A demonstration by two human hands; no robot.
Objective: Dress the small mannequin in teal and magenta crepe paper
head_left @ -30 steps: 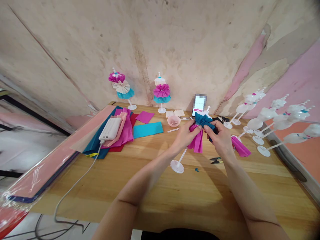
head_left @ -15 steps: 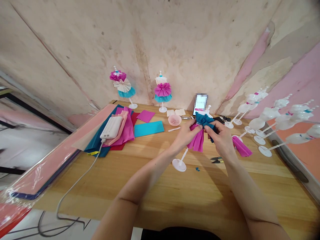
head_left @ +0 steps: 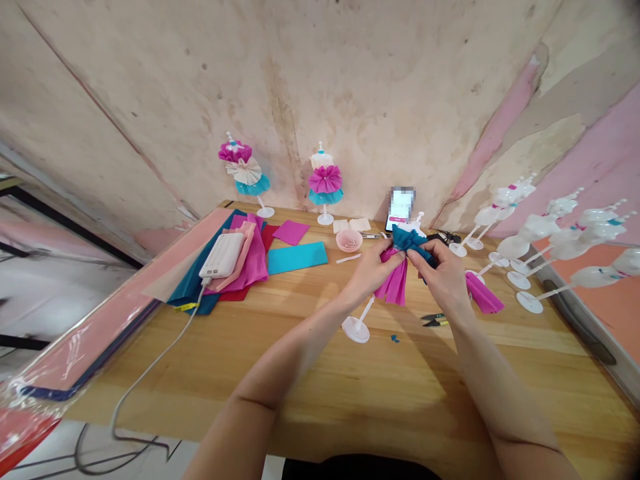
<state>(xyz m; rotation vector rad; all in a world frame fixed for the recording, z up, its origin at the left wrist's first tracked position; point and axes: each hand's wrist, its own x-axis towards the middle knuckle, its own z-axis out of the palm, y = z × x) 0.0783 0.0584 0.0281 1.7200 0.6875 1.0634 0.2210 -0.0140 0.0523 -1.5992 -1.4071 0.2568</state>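
Both my hands are at a small white dress-form mannequin, which leans over the table with its round base toward the left. My left hand is closed around its waist, thumb at the top of a magenta pleated paper skirt. Dark teal crepe paper wraps the bust in gathers. With thumb and fingers, my right hand pinches the right end of this teal paper. Below the hands lie thread snips and a tiny teal scrap. The fingertips partly hide the mannequin's waist.
Two dressed mannequins stand by the wall. Several bare mannequins stand at the right, near a rolled magenta paper. A bowl of beads, a phone, turquoise paper and a white power bank lie around.
The mannequin's base has shifted slightly left, and its top slightly right. Both hands keep their hold, with only small finger movement at the teal paper.
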